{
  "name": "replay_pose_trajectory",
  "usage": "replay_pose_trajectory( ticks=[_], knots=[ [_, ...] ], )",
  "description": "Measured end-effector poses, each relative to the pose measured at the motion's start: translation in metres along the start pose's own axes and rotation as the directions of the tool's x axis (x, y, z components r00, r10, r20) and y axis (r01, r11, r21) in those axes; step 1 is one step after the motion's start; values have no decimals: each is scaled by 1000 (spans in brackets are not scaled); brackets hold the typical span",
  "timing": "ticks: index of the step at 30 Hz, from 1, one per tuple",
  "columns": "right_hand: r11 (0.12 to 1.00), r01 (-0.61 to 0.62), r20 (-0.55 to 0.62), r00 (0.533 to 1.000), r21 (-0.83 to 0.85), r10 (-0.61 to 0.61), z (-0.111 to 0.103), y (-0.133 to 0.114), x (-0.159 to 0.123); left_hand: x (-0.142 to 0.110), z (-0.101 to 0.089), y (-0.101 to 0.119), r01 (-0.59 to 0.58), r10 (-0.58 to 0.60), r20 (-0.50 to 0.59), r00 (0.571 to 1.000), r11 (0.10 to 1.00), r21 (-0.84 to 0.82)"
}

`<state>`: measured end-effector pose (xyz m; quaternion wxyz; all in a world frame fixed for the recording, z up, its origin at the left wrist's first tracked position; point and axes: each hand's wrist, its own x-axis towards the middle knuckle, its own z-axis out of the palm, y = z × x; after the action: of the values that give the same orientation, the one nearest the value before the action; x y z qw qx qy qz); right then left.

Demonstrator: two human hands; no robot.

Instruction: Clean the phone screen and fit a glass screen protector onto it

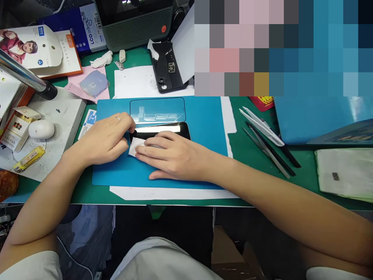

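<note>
Resting, right grip [171, 155]: fingers laid flat, thumb apart, over the white wipe [133, 147] on the black phone [183, 129].
Left grip [112, 138]: fingers curled at the phone's left end; pinching cannot be confirmed.
Clear panel [163, 109]: laid beyond both grips, on the blue mat [205, 134].
Tweezers [266, 153]: placed well right of the right grip.

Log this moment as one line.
left hand: at black phone's left end | right hand: flat, on white wipe | clear sheet: on blue mat, beyond phone
</note>
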<state>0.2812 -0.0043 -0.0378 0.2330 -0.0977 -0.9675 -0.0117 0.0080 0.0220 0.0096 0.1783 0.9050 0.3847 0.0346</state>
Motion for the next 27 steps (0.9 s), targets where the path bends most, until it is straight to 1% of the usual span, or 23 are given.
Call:
replay_pose_trajectory(
  ticks=[5,9,13,16,19,23,27],
  knots=[
    [999,-3,-1,1000,-41,3,-5,5,-3,0,-1,1,29,-29,29,999,999,16],
    [1000,11,-16,1000,-7,-11,-1,5,-4,0,-2,3,16,-16,21,1000,1000,14],
    [1000,8,19,1000,10,-8,0,2,-3,1,-2,3,6,-6,23,1000,1000,24],
    [999,30,36,999,39,-31,-3,2,-3,1,-2,3,6,-7,35,999,999,31],
    [996,59,38,997,61,-62,-5,3,-4,1,-4,4,19,-21,58,998,1000,24],
    [997,48,68,996,61,-52,-3,4,-5,0,-6,6,40,-40,63,997,999,8],
    [998,39,73,996,46,-42,-1,1,-4,-2,-7,6,-23,24,65,998,1000,-12]
  ],
)
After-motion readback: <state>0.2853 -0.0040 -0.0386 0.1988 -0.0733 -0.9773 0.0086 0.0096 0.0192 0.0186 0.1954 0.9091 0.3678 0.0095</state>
